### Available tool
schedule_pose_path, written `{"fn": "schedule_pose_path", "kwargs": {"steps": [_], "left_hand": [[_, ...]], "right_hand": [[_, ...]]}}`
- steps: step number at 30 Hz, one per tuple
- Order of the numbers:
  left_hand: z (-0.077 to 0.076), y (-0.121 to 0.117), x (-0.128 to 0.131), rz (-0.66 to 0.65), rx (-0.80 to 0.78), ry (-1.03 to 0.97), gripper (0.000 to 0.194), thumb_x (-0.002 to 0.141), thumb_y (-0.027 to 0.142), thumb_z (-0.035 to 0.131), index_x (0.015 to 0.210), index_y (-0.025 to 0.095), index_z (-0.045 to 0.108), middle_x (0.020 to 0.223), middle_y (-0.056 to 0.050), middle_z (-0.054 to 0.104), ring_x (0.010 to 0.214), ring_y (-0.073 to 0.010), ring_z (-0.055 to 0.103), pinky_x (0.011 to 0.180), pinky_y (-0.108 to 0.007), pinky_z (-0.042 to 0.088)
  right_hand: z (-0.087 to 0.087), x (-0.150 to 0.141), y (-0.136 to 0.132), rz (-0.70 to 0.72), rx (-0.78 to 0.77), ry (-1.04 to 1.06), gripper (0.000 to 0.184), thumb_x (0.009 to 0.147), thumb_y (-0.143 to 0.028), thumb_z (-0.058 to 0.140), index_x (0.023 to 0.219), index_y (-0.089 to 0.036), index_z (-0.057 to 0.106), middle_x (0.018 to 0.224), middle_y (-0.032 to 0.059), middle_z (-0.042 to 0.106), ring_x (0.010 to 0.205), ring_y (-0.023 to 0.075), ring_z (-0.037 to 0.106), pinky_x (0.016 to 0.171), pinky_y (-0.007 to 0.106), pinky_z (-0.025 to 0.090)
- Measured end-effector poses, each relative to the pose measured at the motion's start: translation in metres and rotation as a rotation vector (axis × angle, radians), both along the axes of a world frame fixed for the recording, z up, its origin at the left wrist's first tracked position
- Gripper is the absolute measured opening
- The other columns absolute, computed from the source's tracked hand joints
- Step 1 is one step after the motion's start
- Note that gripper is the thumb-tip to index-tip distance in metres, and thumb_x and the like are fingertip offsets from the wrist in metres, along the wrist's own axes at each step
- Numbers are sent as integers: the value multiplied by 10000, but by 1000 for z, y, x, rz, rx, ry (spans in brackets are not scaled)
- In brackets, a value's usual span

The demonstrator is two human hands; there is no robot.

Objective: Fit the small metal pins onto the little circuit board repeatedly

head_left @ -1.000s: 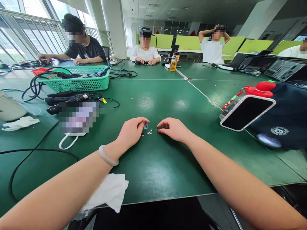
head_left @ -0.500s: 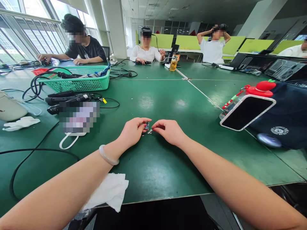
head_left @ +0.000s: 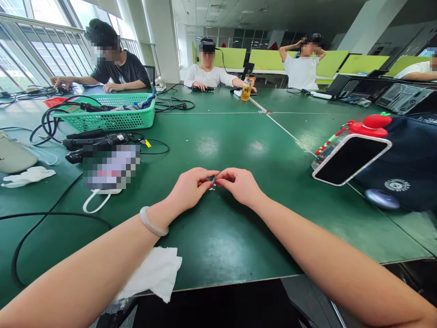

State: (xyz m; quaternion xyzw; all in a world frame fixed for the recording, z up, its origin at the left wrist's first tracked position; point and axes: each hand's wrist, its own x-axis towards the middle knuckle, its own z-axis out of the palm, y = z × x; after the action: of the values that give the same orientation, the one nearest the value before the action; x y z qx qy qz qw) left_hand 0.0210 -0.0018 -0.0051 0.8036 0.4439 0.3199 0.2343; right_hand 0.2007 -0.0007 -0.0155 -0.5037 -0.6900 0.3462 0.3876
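My left hand (head_left: 191, 187) has thumb and fingers closed on a small dark grey-blue piece (head_left: 210, 178), mostly covered by the fingertips. Meeting it from the right, my right hand (head_left: 241, 186) is pinched at the same spot; whatever is between its fingertips is too small to make out. Small silvery bits (head_left: 212, 187) show just below the fingertips, though I cannot tell whether they lie on the table or are held. A pale bangle (head_left: 152, 222) circles my left wrist.
On the green table (head_left: 218, 246), a tissue (head_left: 160, 273) lies at the near edge. Left are a phone (head_left: 112, 166), black cables and a green basket (head_left: 105, 119). Right are a propped phone (head_left: 351, 159) and dark bag (head_left: 409, 155). Several people sit beyond.
My hands have drawn together, and the right fingertips now meet the piece in my left hand. Across the table, a person's hand has reached toward the amber bottle.
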Motion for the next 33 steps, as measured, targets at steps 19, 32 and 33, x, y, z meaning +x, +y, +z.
{"fn": "schedule_pose_path", "kwargs": {"steps": [19,32,33], "left_hand": [[-2,5,2,-57,-448,-437,376,707,151,644,1084,157,632,807,-15,615,745,-160,677,745,-301,550],[-7,16,-4,211,-466,-683,187,732,116,616,905,141,551,941,-40,609,807,-159,689,770,-297,543],[-9,17,-4,208,-463,-679,187,736,122,615,906,145,541,958,-42,608,795,-153,690,767,-301,545]], "right_hand": [[1,-1,0,10,138,-72,117,800,-302,612,813,-200,668,768,-12,682,665,111,589,665,244,446],[-8,-7,3,147,320,-684,140,857,-222,577,837,-188,711,903,59,646,885,176,529,838,309,422],[-8,-7,3,141,320,-700,145,859,-220,574,822,-187,710,891,60,645,879,178,528,828,311,421]]}}
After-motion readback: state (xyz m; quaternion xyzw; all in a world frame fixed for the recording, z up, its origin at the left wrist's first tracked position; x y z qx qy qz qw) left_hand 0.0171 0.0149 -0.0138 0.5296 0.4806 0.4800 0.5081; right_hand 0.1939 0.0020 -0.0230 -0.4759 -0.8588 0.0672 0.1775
